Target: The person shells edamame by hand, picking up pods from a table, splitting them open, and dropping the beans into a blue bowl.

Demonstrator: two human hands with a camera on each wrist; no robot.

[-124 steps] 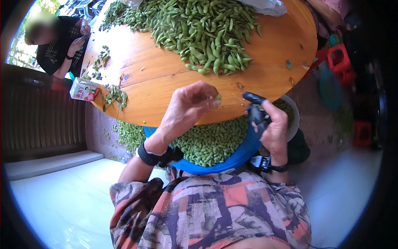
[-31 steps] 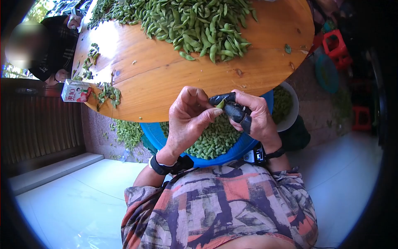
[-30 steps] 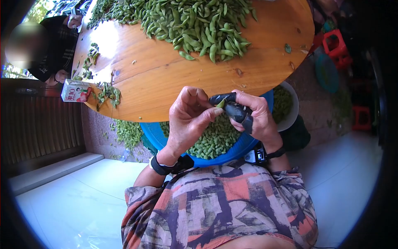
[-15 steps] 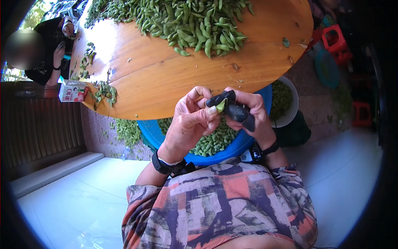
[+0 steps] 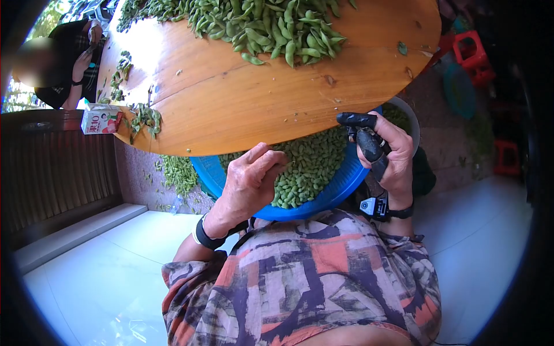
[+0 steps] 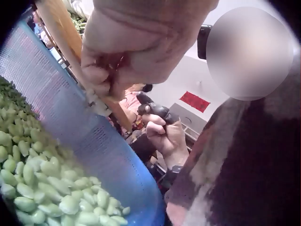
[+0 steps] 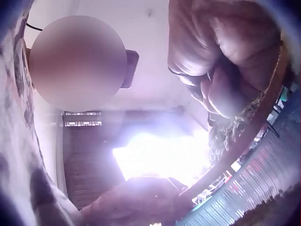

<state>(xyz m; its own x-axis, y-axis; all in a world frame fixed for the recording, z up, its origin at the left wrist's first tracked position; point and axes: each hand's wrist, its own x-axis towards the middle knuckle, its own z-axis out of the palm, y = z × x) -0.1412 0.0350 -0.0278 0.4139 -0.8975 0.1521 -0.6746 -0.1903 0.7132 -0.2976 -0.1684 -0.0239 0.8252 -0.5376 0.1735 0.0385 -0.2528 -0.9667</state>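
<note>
My left hand [image 5: 251, 181] is over a blue basket [image 5: 314, 203] of shelled green soybeans [image 5: 311, 167], its fingers bent downward. Its fingertips are hidden in the head view. In the left wrist view a pale blurred bit [image 6: 98, 106] shows right below the fingertips; I cannot tell whether they hold it. My right hand [image 5: 392, 150] is raised over the basket's right side, fingers curled. Black wrapping [image 5: 369, 144] covers its thumb and forefinger, and nothing shows between them. A large heap of soybean pods [image 5: 259, 29] lies on the far part of the wooden table [image 5: 248, 109].
A drink carton [image 5: 101, 121] and withered pods [image 5: 144, 121] stand and lie at the table's left edge. Pods [image 5: 178, 173] cover the floor at left. A pale bowl [image 5: 412, 127] is beyond my right hand, red stools [image 5: 473, 57] farther right. Another person [image 5: 63, 63] sits at left.
The hands, together on one green pod half a second ago, are now apart. My left hand has moved down and left over the basket, my right hand to the right. The pod no longer shows.
</note>
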